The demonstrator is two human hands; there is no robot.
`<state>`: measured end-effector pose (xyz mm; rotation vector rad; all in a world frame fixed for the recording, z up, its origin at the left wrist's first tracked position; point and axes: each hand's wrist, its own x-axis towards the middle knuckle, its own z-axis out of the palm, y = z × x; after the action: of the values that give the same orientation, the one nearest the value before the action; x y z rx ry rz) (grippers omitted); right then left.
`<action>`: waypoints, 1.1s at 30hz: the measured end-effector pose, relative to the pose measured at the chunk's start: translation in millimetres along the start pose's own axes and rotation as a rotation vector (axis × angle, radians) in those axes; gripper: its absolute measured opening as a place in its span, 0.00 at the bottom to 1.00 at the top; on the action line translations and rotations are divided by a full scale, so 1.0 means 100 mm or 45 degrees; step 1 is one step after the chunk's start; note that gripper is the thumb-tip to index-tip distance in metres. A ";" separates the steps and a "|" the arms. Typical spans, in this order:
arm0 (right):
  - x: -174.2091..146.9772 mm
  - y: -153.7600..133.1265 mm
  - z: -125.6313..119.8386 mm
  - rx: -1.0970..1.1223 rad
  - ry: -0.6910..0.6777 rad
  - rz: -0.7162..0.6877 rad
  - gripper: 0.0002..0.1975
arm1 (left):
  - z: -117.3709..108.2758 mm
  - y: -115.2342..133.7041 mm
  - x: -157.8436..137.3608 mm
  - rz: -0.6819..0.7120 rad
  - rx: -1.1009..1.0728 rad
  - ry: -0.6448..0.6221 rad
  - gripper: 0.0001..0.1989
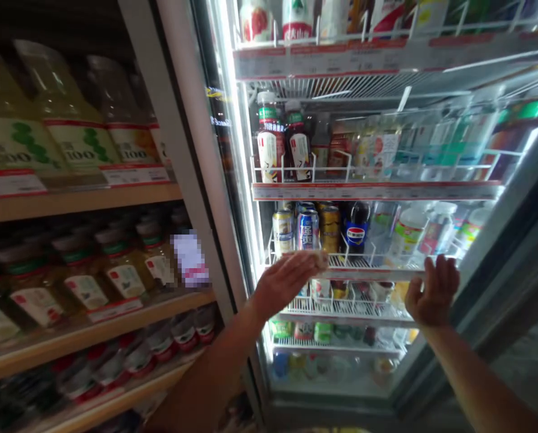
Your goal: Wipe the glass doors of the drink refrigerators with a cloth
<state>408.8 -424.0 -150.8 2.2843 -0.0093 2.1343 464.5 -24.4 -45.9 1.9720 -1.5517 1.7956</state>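
Note:
My left hand (287, 279) is stretched out flat in front of the lit drinks fridge, fingers together and nothing seen in them. Just behind it on a wire shelf stand a pale beer can (283, 231), a blue can (308, 230), a gold can (330, 228) and a dark cola bottle (356, 231) with a blue label. My right hand (433, 294) is raised to the right with its fingers up and apart, holding nothing. It is nearest the fridge door (480, 294); whether it touches the door I cannot tell.
Higher wire shelves carry dark red bottles (269, 144) and several clear ones. On the left, wooden shelves (83, 201) hold rows of juice bottles (65, 126). A grey upright post (178, 120) divides the wooden shelves from the fridge.

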 end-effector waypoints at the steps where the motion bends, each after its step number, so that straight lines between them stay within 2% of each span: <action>1: 0.00 0.00 0.00 0.009 0.009 -0.010 0.35 | -0.04 -0.12 0.06 -0.082 0.068 0.068 0.20; 3: 0.01 -0.01 -0.01 0.020 0.030 -0.028 0.35 | -0.09 -0.32 0.15 -0.245 0.164 0.170 0.25; 5: 0.02 -0.01 -0.02 0.018 0.035 -0.043 0.35 | -0.08 -0.35 0.14 -0.297 0.172 0.185 0.26; 7: 0.01 -0.01 -0.02 0.013 0.012 -0.028 0.34 | -0.01 -0.18 0.03 -0.200 0.083 0.105 0.23; 10: 0.01 -0.01 -0.03 0.012 -0.014 0.002 0.33 | 0.10 0.18 -0.22 0.048 -0.060 -0.072 0.17; 12: 0.02 -0.02 -0.04 0.019 -0.008 -0.015 0.33 | 0.09 0.22 -0.27 0.118 -0.062 -0.126 0.15; 14: 0.03 -0.04 -0.05 0.005 0.008 -0.052 0.34 | 0.02 0.05 -0.18 0.040 0.001 -0.073 0.17; 17: 0.06 -0.05 -0.06 -0.039 0.020 -0.072 0.35 | -0.10 -0.30 0.02 -0.224 0.130 0.112 0.23; 19: 0.06 -0.05 -0.06 -0.038 0.014 -0.071 0.35 | -0.09 -0.35 0.06 -0.319 0.138 0.180 0.26; 21: 0.05 -0.04 -0.05 -0.037 0.013 -0.081 0.34 | -0.02 -0.19 -0.03 -0.245 0.035 0.135 0.26; 24: 0.05 -0.04 -0.04 -0.065 0.017 -0.084 0.35 | 0.09 0.15 -0.24 0.049 -0.127 -0.059 0.18; 26: 0.05 -0.04 -0.04 -0.072 0.014 -0.085 0.35 | 0.09 0.18 -0.27 0.102 -0.126 -0.111 0.16; 31: 0.07 -0.05 -0.05 -0.049 0.045 -0.093 0.36 | -0.05 -0.32 0.03 -0.266 0.064 0.148 0.25; 33: 0.06 -0.05 -0.05 -0.055 0.033 -0.076 0.35 | -0.02 -0.32 0.05 -0.313 0.087 0.207 0.25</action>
<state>404.3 -418.8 -144.3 2.2046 0.0126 2.1135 483.4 -10.5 -23.7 1.8928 -1.1604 1.8742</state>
